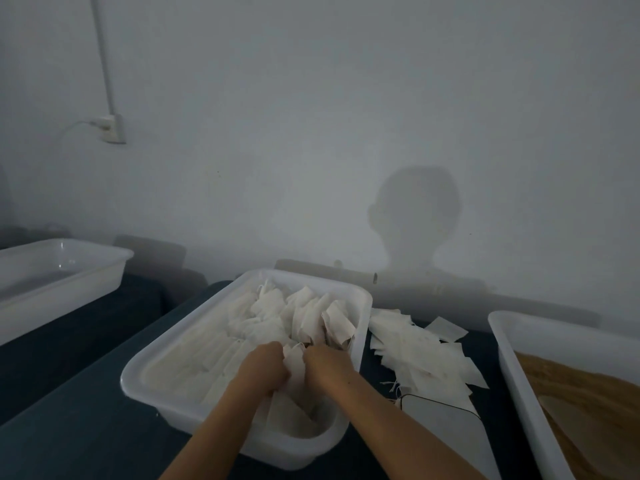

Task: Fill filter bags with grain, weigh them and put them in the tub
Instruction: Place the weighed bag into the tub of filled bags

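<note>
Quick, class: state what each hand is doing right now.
Left hand: closed, gripping a filter bag over the middle tub.
Right hand: closed, gripping the same filter bag.

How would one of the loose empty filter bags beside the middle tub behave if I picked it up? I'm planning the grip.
Probably floppy: the empty filter bags lie flat, thin and overlapping on the dark table. Likely very light, so a push might slide several together. Their strings could snag neighbours.

No readable text or labels anywhere.
</note>
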Action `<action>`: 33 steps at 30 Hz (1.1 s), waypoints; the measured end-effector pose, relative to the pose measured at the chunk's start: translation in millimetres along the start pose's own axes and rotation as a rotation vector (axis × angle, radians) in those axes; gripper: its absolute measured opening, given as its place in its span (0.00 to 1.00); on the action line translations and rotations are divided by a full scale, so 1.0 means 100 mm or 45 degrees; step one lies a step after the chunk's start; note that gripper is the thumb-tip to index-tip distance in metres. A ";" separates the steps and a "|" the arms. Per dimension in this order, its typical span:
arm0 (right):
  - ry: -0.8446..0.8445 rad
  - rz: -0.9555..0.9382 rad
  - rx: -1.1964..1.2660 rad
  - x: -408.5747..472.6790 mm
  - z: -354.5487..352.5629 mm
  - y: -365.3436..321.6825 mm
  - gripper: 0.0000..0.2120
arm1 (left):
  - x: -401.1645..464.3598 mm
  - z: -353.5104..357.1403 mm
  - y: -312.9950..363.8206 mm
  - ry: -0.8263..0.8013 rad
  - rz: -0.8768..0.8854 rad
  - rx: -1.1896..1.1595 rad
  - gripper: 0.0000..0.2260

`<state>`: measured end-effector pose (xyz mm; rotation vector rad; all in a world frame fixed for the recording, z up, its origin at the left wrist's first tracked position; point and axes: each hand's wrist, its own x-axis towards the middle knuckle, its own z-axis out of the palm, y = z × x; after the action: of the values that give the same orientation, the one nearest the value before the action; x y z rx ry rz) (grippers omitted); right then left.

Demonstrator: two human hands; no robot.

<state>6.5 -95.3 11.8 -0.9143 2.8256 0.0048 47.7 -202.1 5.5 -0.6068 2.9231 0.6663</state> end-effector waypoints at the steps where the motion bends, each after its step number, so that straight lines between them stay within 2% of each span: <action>1: -0.117 -0.010 -0.069 0.00 0.00 -0.01 0.14 | 0.00 0.01 0.00 0.020 0.001 0.049 0.15; 4: -0.295 -0.038 -0.173 0.04 0.00 -0.02 0.19 | 0.02 0.03 0.00 0.042 0.007 0.156 0.16; 10: -0.321 -0.124 -0.122 -0.04 -0.07 0.02 0.17 | 0.03 0.04 -0.02 0.042 0.029 0.270 0.17; 12: -0.152 -0.172 0.026 -0.11 -0.11 0.06 0.11 | 0.02 0.04 -0.01 0.128 0.056 0.271 0.16; 16: 0.433 -0.118 0.423 -0.24 -0.26 0.34 0.09 | -0.03 -0.02 0.12 0.430 0.150 0.170 0.14; 19: 0.579 0.023 0.664 -0.27 -0.33 0.74 0.09 | -0.03 -0.10 0.29 0.561 0.233 0.133 0.12; 22: 0.685 0.199 0.772 -0.26 -0.24 1.17 0.09 | 0.02 -0.14 0.50 0.487 0.288 0.081 0.09; 26: 0.600 0.363 0.832 -0.24 0.04 1.63 0.07 | 0.08 -0.07 0.73 0.362 0.306 0.060 0.04; 30: 0.397 0.462 0.754 -0.22 0.35 1.78 0.18 | 0.11 0.09 0.79 0.351 0.321 0.018 0.06; 33: 0.460 0.495 0.676 -0.20 0.42 1.80 0.10 | 0.14 0.18 0.73 0.320 0.315 -0.010 0.04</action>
<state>-75.5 64.6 -35.3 -0.2631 3.0184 -0.8907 5.6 -139.0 16.0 -0.3540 3.2677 0.6687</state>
